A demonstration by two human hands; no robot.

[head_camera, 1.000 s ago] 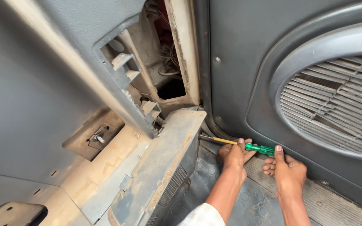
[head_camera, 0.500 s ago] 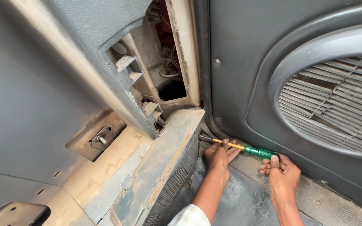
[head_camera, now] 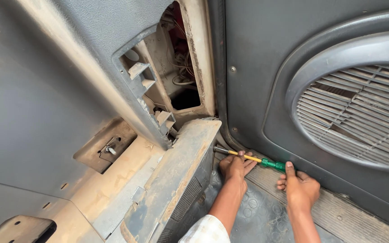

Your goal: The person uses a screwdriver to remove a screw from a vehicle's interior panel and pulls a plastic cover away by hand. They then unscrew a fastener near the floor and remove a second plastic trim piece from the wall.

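Down on the vehicle floor [head_camera: 257,211], both hands grip a screwdriver [head_camera: 253,158]: left hand [head_camera: 235,165] on its shaft, right hand [head_camera: 299,189] on its handle.

Screwdriver [head_camera: 254,159]: yellow shaft sleeve, bright translucent green handle, bare grey metal tip. Door panel [head_camera: 257,54]: dark charcoal grey, plain. Speaker grille [head_camera: 356,112]: mid-grey ring enclosing parallel grey slats with dark gaps between them. Dashboard trim [head_camera: 46,90]: blue-grey, finely grained, edged with tan dust. Lower console piece [head_camera: 181,166]: grey beneath patchy brown and beige grime, with a black ribbed insert. Opened cavity [head_camera: 181,67]: beige walls, a red patch at the top, pale wires. Floor mat [head_camera: 257,211]: dark grey, embossed with small circles. Sleeve [head_camera: 205,231]: white with faint checks.
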